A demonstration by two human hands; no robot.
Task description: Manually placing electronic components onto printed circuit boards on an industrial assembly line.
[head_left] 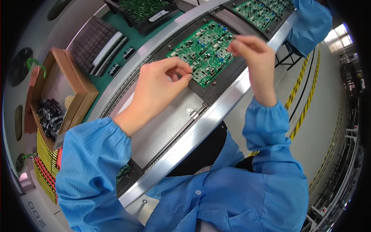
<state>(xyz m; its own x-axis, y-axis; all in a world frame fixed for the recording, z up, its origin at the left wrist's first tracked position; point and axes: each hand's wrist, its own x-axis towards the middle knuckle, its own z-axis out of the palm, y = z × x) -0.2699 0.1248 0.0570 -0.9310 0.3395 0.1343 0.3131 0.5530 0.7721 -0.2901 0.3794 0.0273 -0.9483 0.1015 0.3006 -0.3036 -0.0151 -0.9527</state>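
Note:
A green circuit board panel (201,48), crowded with small parts, lies in a dark carrier plate (228,76) on the conveyor. Thumb and fingertips of my left hand (160,81) meet in a pinch over the board's near left corner. Whatever they hold, if anything, is too small to name. Over the board's right side, my right hand (255,54) is also closed in a pinch, slightly blurred. A tiny dark bit shows at its fingertips, but its kind cannot be made out.
The conveyor's metal rail (232,94) runs diagonally between me and the board. Left stands a cardboard box (83,91) holding black components (51,118). Beyond are a gridded tray (91,40) and a black bin (148,19) of green pieces. Another person's blue sleeve (311,25) is at upper right.

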